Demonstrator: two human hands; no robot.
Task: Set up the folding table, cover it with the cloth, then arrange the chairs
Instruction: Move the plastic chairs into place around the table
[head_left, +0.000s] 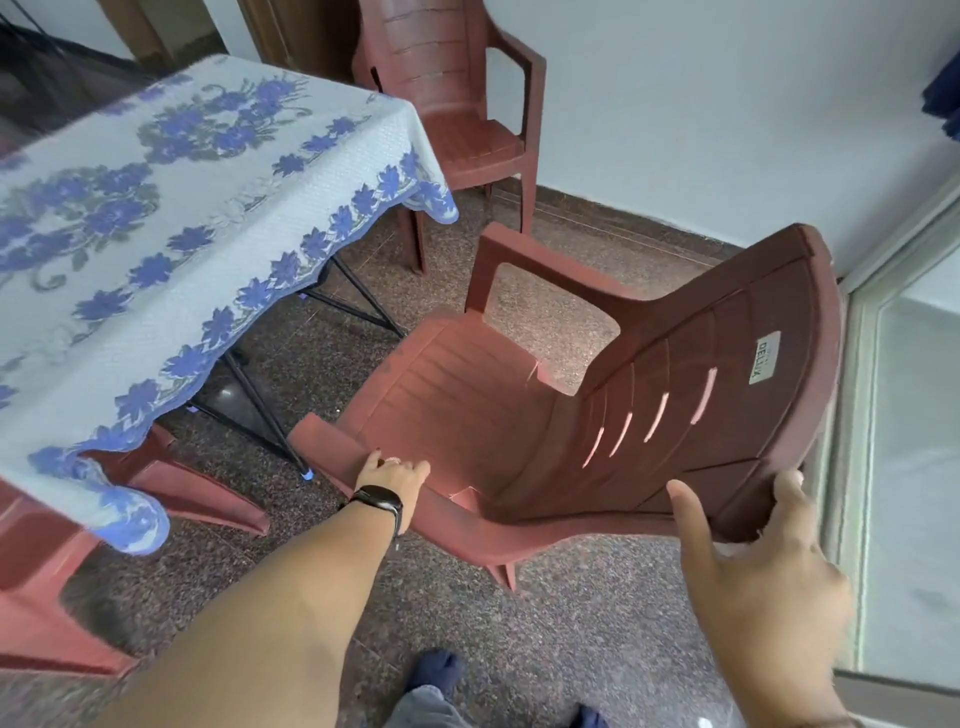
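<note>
Speckled granite floor (597, 623); cloth (182, 234) covers table; both hands (395, 475) grip a tilted chair (493, 415).

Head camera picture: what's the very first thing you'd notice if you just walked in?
The tilted red-brown plastic chair in the middle, with the left hand gripping its near armrest and the right hand holding the top of its backrest. Next, the white cloth with blue flowers draped over the folding table on the left, black legs showing beneath. Another matching chair stands by the far wall beyond the table.
</note>
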